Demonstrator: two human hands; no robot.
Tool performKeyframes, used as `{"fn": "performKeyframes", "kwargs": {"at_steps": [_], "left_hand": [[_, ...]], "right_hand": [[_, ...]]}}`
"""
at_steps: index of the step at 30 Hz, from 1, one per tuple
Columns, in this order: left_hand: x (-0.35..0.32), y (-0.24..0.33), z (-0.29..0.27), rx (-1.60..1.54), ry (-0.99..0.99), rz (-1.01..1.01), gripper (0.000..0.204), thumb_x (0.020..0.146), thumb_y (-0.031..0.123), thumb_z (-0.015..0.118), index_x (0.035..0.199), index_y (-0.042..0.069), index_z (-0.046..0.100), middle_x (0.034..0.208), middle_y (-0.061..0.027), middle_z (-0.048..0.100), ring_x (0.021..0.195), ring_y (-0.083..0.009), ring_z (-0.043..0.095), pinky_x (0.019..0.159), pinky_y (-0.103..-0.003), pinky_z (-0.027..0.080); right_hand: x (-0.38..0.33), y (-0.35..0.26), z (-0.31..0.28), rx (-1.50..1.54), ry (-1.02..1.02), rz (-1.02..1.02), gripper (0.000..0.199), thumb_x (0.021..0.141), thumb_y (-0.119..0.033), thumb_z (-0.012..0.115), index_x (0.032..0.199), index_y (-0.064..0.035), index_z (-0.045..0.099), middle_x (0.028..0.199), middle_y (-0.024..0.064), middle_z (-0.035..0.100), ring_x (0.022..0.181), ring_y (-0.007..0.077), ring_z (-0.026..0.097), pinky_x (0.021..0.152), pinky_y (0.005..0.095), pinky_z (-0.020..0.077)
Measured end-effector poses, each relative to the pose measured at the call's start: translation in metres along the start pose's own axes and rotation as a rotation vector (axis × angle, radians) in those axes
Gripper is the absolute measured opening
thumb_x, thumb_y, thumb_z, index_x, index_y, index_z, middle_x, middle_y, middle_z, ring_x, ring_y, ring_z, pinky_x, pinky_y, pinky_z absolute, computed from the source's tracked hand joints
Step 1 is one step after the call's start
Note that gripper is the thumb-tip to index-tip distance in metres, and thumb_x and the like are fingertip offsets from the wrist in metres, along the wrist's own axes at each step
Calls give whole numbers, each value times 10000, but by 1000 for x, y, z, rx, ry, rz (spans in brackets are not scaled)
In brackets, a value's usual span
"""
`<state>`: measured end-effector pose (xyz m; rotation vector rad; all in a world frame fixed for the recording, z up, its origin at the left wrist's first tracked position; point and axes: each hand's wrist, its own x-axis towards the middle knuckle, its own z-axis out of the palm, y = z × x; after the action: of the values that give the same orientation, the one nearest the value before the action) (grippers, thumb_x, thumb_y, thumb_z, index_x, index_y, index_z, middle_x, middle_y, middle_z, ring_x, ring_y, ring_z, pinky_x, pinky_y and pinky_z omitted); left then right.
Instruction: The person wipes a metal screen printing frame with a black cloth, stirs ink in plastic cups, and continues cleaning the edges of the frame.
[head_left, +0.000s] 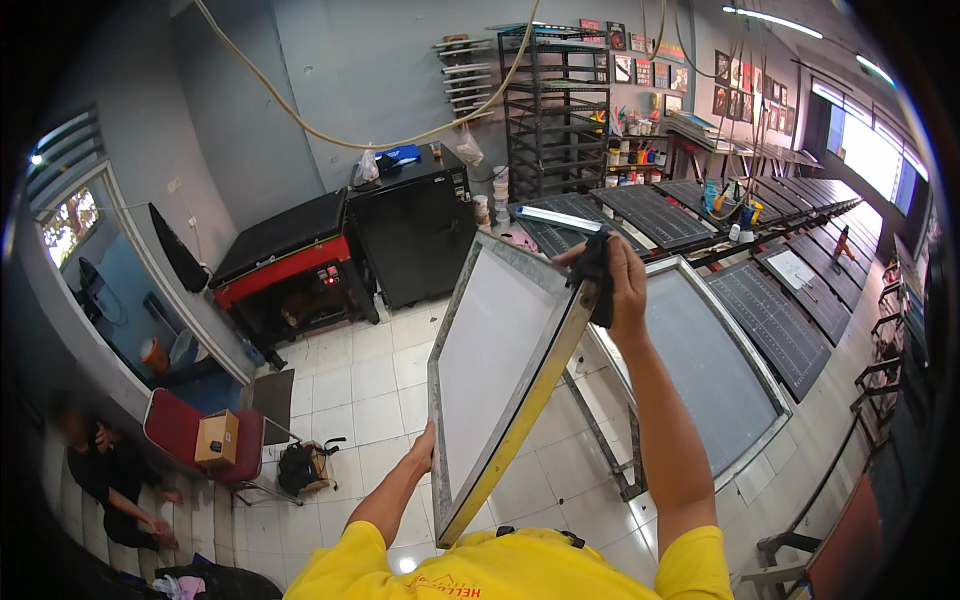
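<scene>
A screen-printing frame (495, 335) with pale mesh and worn metal edges is held tilted in front of me, one side yellow. My left hand (426, 447) grips its left edge low down, with the fingers partly hidden behind it. At the upper right corner, my right hand (622, 285) is closed round a black cloth (592, 272), which lies against the frame's edge. Just right of the held frame, a second screen frame (700, 360) with grey mesh lies partly behind my right forearm.
Printing tables (770, 320) run along the right. A black drying rack (555, 120) stands at the back, near a black cabinet (410, 235) and a red-and-black machine (285, 260). At left are a red chair (175, 425) with a cardboard box (216, 438), a bag (303, 467) and a seated person (110, 470).
</scene>
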<state>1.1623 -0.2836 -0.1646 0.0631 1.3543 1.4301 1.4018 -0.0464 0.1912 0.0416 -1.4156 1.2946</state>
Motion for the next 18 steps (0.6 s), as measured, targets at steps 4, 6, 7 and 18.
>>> {"fn": "performKeyframes", "kwargs": {"at_steps": [4, 6, 7, 18], "left_hand": [[13, -9, -8, -158, 35, 103, 663, 983, 558, 305, 1361, 30, 437, 1263, -160, 570, 1097, -283, 604, 907, -440, 528], [13, -10, -3, -229, 18, 134, 663, 975, 559, 344, 1355, 24, 439, 1255, -165, 572, 1092, -282, 606, 904, -442, 528], [15, -7, 1, -233, 32, 146, 663, 973, 555, 361, 1354, 18, 437, 1252, -169, 573, 1089, -283, 607, 899, -443, 530], [17, 9, 20, -308, -7, 202, 626, 968, 467, 445, 1346, -31, 410, 1273, -189, 548, 1098, -301, 598, 913, -419, 519]], "right_hand": [[3, -39, 0, -533, 255, -344, 359, 1002, -328, 450, 914, -2, 569, 894, 99, 581, 821, 201, 540, 765, 322, 435], [4, -61, -2, -839, 144, -754, 325, 958, -321, 544, 866, -11, 572, 838, 72, 533, 792, 220, 492, 753, 362, 403], [5, -59, 0, -907, 112, -732, 319, 936, -322, 571, 857, -13, 571, 829, 76, 521, 790, 235, 479, 748, 375, 390], [-79, -29, 26, -1439, -298, -463, 192, 637, -132, 671, 730, -87, 509, 719, 95, 484, 680, 277, 478, 647, 400, 361]]}}
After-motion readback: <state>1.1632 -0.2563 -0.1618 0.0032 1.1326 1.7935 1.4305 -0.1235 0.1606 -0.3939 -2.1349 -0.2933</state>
